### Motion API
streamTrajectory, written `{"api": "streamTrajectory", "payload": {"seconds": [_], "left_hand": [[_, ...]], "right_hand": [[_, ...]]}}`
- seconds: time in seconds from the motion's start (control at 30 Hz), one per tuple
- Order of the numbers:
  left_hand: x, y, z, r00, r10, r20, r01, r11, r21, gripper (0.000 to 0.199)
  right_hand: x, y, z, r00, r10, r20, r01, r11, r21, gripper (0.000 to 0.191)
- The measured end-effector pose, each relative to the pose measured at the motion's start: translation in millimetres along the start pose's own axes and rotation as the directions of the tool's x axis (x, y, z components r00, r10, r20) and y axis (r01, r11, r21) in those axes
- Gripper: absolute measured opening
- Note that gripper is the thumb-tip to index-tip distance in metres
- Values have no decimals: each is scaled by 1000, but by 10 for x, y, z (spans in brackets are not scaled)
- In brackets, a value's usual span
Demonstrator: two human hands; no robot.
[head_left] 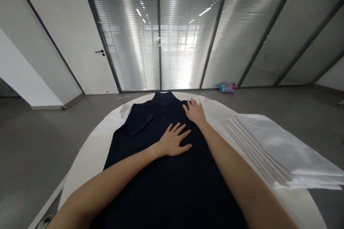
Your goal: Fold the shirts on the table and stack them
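A dark navy polo shirt lies spread face up, its buttoned collar at the far end and its hem toward me. On the middle of its chest rests my left hand, flat with the fingers spread. My right hand is also flat, lying near the shirt's right shoulder with the fingers apart. Neither hand grips anything. The sleeve on the left side is folded in over the body; my right hand and forearm partly cover the sleeve on the right.
White cloth lies under the shirt's upper part on a round white table. Folded white fabric is stacked at the right, overhanging the edge. A blue and red patterned item lies on the floor by the glass wall.
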State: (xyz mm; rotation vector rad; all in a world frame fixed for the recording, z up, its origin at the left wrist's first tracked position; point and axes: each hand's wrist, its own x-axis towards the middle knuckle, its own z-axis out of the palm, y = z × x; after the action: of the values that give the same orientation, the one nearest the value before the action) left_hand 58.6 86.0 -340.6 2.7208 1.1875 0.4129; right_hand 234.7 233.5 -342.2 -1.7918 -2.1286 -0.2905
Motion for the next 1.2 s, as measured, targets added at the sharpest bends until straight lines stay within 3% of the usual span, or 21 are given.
{"api": "streamTrajectory", "payload": {"seconds": [0.1, 0.2, 0.3, 0.37, 0.43, 0.5, 0.57, 0.67, 0.77, 0.87, 1.0, 1.2], "left_hand": [[-7, -4, -7, 998, -31, -59, 30, 999, -11, 71], [-13, -30, -10, 985, -115, -128, 116, 993, 4, 72], [-15, -68, -12, 978, -191, -80, 191, 982, -13, 73], [11, -106, -29, 977, -212, -33, 210, 975, -69, 69], [84, -189, -79, 967, -248, -60, 233, 955, -184, 60], [217, -355, -171, 916, -381, -124, 295, 851, -434, 44], [392, -614, -298, 809, -576, -116, 342, 622, -704, 28], [647, -1094, -500, 703, -709, -62, 374, 443, -815, 30], [803, -1512, -629, 649, -759, -40, 360, 354, -863, 40], [880, -1780, -665, 641, -767, -31, 321, 305, -897, 53], [966, -1987, -621, 666, -745, -19, 293, 285, -913, 66], [1042, -2153, -471, 673, -736, -76, 297, 363, -883, 72]], "right_hand": [[13, -45, -8, 999, -8, 38, 7, 1000, 27, 64], [1, -80, 20, 984, -76, 159, 68, 996, 50, 65], [-30, -98, 31, 959, -125, 253, 117, 992, 49, 63], [-45, -103, 19, 956, -132, 260, 126, 991, 42, 62], [-52, -106, 2, 960, -123, 250, 117, 992, 39, 61], [-55, -107, -9, 963, -119, 241, 112, 993, 42, 59], [-59, -106, -13, 965, -119, 233, 111, 993, 48, 58], [-67, -104, -14, 971, -110, 213, 97, 993, 67, 59], [-75, -102, -10, 976, -108, 191, 92, 992, 87, 59], [-73, -95, 6, 978, -101, 184, 84, 992, 97, 58], [-67, -81, 29, 977, -98, 191, 77, 990, 117, 58], [-88, -78, 1, 976, -103, 192, 81, 990, 118, 58]]}}
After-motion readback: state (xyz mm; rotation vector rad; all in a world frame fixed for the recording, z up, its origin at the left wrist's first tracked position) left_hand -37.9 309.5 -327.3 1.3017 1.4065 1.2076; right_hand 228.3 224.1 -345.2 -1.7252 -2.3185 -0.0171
